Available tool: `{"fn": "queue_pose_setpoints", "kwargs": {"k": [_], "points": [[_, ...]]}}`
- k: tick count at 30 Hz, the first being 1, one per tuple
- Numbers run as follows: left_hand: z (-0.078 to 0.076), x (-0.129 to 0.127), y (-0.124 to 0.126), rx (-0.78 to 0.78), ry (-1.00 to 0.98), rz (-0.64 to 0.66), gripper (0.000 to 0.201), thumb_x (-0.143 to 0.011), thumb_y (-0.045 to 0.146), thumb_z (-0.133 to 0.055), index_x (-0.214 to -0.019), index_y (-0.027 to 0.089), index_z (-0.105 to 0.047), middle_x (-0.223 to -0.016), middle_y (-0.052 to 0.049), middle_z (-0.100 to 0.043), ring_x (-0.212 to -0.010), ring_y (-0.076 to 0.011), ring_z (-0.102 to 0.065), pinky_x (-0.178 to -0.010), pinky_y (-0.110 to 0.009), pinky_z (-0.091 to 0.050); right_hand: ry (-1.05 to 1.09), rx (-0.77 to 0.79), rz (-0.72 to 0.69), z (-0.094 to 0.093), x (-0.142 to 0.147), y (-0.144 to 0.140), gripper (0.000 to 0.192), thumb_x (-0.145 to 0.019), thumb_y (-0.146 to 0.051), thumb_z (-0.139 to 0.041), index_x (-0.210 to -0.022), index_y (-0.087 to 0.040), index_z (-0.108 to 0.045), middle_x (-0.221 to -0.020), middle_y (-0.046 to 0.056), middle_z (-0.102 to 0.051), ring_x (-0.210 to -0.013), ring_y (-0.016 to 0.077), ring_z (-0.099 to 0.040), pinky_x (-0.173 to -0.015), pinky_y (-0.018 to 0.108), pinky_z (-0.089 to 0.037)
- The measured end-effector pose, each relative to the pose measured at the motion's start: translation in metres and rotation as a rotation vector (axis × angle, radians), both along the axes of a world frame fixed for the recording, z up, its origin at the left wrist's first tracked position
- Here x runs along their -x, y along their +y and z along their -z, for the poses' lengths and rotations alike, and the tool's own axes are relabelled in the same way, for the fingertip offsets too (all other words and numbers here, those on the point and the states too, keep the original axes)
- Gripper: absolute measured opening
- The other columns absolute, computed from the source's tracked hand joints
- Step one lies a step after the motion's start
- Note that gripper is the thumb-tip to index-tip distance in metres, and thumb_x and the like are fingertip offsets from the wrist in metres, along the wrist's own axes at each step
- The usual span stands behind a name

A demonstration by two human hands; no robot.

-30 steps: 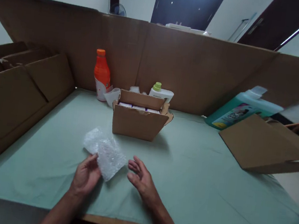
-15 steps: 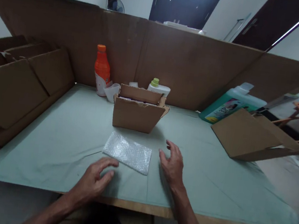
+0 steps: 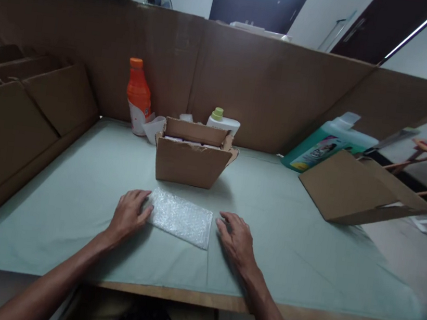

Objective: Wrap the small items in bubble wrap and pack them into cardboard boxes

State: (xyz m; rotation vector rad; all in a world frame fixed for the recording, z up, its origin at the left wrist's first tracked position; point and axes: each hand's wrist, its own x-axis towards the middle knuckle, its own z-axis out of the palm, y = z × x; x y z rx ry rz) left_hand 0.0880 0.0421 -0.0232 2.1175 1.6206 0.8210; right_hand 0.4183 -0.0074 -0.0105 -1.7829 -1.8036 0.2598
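A flat bubble-wrap packet (image 3: 181,219) lies on the pale green cloth between my hands. At its left end is my left hand (image 3: 130,213), fingers apart, the tips at or very near the packet's edge; I cannot tell whether they touch. My right hand (image 3: 237,239) rests just off the right end, thumb and fingers parted, holding nothing. Just behind the packet stands a small cardboard box (image 3: 191,163) with its top open. Items inside it show only as a pale strip below the rim.
Behind the box stand an orange bottle (image 3: 138,95), a translucent cup (image 3: 153,129) and a white bottle with a green cap (image 3: 224,121). A teal jug (image 3: 324,143) and a tilted cardboard piece (image 3: 351,191) are at right. Large cartons (image 3: 13,128) flank the left; a cardboard wall (image 3: 278,90) closes the back.
My left hand has moved forward to the left end of the packet. My right hand has come in closer to its right end. The view has shifted slightly.
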Motion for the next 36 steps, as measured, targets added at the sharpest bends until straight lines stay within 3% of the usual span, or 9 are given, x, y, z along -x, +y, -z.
{"fn": "queue_pose_setpoints", "kwargs": {"k": [5, 11, 15, 18, 20, 25, 30, 33, 36], "points": [[-0.007, -0.023, 0.026, 0.091, -0.104, -0.05, 0.017, -0.08, 0.028, -0.061, -0.091, 0.021, -0.072, -0.085, -0.007, -0.071, -0.09, -0.0274, -0.062, -0.092, -0.046, -0.046, 0.062, 0.006, 0.015, 0.0, 0.019, 0.022, 0.023, -0.087, -0.035, -0.054, -0.087, -0.022, -0.073, -0.082, 0.004, -0.076, -0.08, 0.023, -0.069, -0.079, 0.037, -0.046], [-0.027, -0.018, 0.014, 0.109, -0.357, 0.008, 0.018, -0.085, 0.035, -0.052, -0.084, 0.021, -0.063, -0.1, -0.009, -0.073, -0.097, -0.024, -0.066, -0.088, -0.038, -0.05, 0.136, -0.166, 0.017, -0.019, 0.023, 0.011, 0.023, -0.092, -0.036, -0.053, -0.087, -0.022, -0.07, -0.086, 0.006, -0.076, -0.084, 0.0232, -0.068, -0.086, 0.04, -0.045], [-0.053, 0.012, -0.016, 0.339, -0.646, 0.249, 0.021, -0.087, 0.041, -0.06, -0.085, 0.02, -0.063, -0.114, -0.013, -0.074, -0.11, -0.0279, -0.067, -0.094, -0.04, -0.05, 0.286, -0.211, -0.193, -0.045, 0.021, -0.023, 0.016, -0.092, -0.033, -0.058, -0.087, -0.024, -0.069, -0.083, 0.004, -0.073, -0.083, 0.0213, -0.067, -0.082, 0.036, -0.049], [-0.062, 0.038, -0.037, 0.561, -0.661, 0.503, 0.026, -0.084, 0.043, -0.066, -0.098, 0.021, -0.07, -0.106, -0.013, -0.075, -0.11, -0.0304, -0.067, -0.099, -0.043, -0.047, 0.393, 0.004, -0.42, -0.054, 0.016, -0.054, 0.014, -0.089, -0.033, -0.064, -0.1, -0.026, -0.071, -0.086, 0.003, -0.073, -0.084, 0.0208, -0.067, -0.079, 0.034, -0.052], [-0.062, 0.049, -0.047, 0.61, -0.569, 0.541, 0.031, -0.084, 0.043, -0.065, -0.105, 0.021, -0.072, -0.104, -0.011, -0.076, -0.105, -0.0294, -0.067, -0.097, -0.041, -0.048, 0.403, 0.121, -0.397, -0.053, 0.013, -0.068, 0.019, -0.09, -0.035, -0.064, -0.104, -0.025, -0.071, -0.086, 0.003, -0.073, -0.084, 0.021, -0.068, -0.079, 0.034, -0.053], [-0.052, 0.04, -0.054, 0.595, -0.401, 0.403, 0.028, -0.084, 0.042, -0.064, -0.101, 0.022, -0.073, -0.096, -0.007, -0.075, -0.088, -0.0226, -0.066, -0.076, -0.031, -0.05, 0.429, 0.121, -0.198, -0.044, 0.022, -0.073, 0.024, -0.091, -0.042, -0.06, -0.102, -0.023, -0.071, -0.1, 0.007, -0.072, -0.089, 0.0216, -0.067, -0.081, 0.034, -0.053], [-0.043, 0.023, -0.048, 0.433, -0.203, 0.388, 0.029, -0.089, 0.04, -0.056, -0.107, 0.023, -0.071, -0.092, -0.005, -0.073, -0.074, -0.0195, -0.062, -0.067, -0.029, -0.047, 0.429, 0.128, -0.058, -0.027, 0.038, -0.043, 0.041, -0.089, -0.045, -0.058, -0.122, -0.021, -0.064, -0.117, 0.01, -0.069, -0.093, 0.0222, -0.066, -0.078, 0.034, -0.054], [-0.032, 0.025, -0.042, 0.21, 0.035, 0.183, 0.03, -0.087, 0.036, -0.056, -0.109, 0.022, -0.068, -0.105, -0.009, -0.07, -0.084, -0.0233, -0.064, -0.076, -0.034, -0.048, 0.251, 0.126, -0.019, -0.007, 0.048, -0.021, 0.053, -0.081, -0.038, -0.066, -0.13, -0.02, -0.06, -0.112, 0.01, -0.071, -0.084, 0.0222, -0.065, -0.079, 0.038, -0.053], [-0.022, 0.029, -0.036, 0.168, 0.207, -0.003, 0.042, -0.083, 0.034, -0.06, -0.123, 0.021, -0.061, -0.111, -0.011, -0.068, -0.093, -0.0271, -0.065, -0.082, -0.036, -0.049, 0.062, 0.079, -0.073, 0.007, 0.061, -0.008, 0.042, -0.081, -0.026, -0.062, -0.123, -0.02, -0.065, -0.099, 0.008, -0.073, -0.089, 0.0243, -0.065, -0.085, 0.04, -0.05]]}}
